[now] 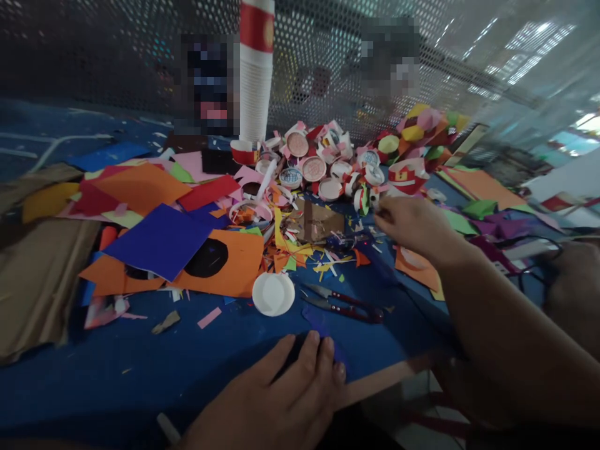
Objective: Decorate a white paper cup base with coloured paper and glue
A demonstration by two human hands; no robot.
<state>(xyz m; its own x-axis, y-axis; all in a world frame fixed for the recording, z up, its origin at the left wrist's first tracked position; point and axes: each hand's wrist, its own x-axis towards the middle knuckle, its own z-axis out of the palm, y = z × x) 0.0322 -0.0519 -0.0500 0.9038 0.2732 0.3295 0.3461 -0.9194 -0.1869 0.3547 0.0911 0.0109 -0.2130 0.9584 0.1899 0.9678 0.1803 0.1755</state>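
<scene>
Nearest, the person's left hand (285,394) is lying palm down on the blue bench (117,375), its grip released, its extended fingers touching a translucent violet-blue strip (319,320) that is sticking out ahead of them. Just beyond, metal snips with dark red handles (359,310) are lying just beside a shallow round white paper dish (274,295). To the left, a square violet-blue paper sheet (159,242) is overlapping an orange paper sheet (246,262). Farther out, the right hand (417,225) is curling its fingers near a small round green, white and red paper piece (361,200); I cannot tell whether its grip is grasping anything. Behind, cut red-and-white paper-cup bottoms (314,169) are heaping up, and a tall stack of white paper cups (256,94) is standing.
</scene>
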